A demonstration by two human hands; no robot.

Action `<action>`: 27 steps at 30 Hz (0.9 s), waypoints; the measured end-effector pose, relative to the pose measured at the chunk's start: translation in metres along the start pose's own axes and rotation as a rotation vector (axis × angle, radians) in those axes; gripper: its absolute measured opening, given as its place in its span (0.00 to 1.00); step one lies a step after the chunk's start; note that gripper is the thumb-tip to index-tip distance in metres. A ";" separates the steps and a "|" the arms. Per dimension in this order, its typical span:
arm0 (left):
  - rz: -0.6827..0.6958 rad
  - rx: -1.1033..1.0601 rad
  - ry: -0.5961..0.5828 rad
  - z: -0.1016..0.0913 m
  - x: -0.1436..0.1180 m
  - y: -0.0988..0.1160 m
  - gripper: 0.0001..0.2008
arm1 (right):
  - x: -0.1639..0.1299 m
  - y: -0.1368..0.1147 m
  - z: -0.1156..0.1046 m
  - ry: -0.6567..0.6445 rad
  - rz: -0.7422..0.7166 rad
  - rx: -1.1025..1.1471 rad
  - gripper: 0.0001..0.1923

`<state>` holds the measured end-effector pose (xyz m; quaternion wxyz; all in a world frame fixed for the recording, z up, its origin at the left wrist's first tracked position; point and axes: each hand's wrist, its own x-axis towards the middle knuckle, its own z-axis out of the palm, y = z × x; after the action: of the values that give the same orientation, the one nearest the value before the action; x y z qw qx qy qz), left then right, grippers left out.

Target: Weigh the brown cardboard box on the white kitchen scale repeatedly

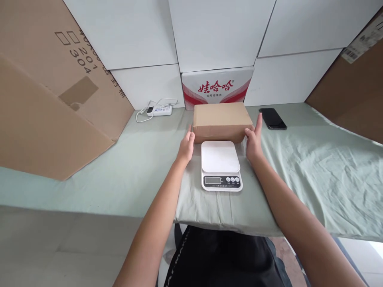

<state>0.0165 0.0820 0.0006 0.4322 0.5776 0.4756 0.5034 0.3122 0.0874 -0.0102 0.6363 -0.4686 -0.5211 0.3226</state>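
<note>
So we're at a table draped in pale green cloth, white boxes stacked along the far wall and big cardboard sheets leaning on both sides. The brown box sits just beyond the white kitchen scale. Our left hand and right hand are flat and open, pressed against its two ends. A black phone lies far right, a power strip far left.

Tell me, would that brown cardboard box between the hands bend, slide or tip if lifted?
The cardboard box looks closed, with straight edges, so it probably stays stiff. It is low and wide, so tipping seems unlikely. The left hand and right hand press on its ends with open palms; the smooth sides might slip. Its weight cannot be judged.
</note>
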 end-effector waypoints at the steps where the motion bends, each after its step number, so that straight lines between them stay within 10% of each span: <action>1: -0.011 0.004 0.027 -0.002 0.000 -0.001 0.51 | 0.000 0.001 -0.003 0.011 0.004 0.007 0.61; 27: 0.000 -0.071 -0.018 -0.006 -0.008 -0.007 0.49 | -0.005 0.001 -0.002 -0.061 0.128 0.057 0.53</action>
<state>0.0098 0.0759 -0.0066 0.4567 0.5664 0.4534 0.5148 0.3124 0.0825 -0.0127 0.6112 -0.4727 -0.4998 0.3914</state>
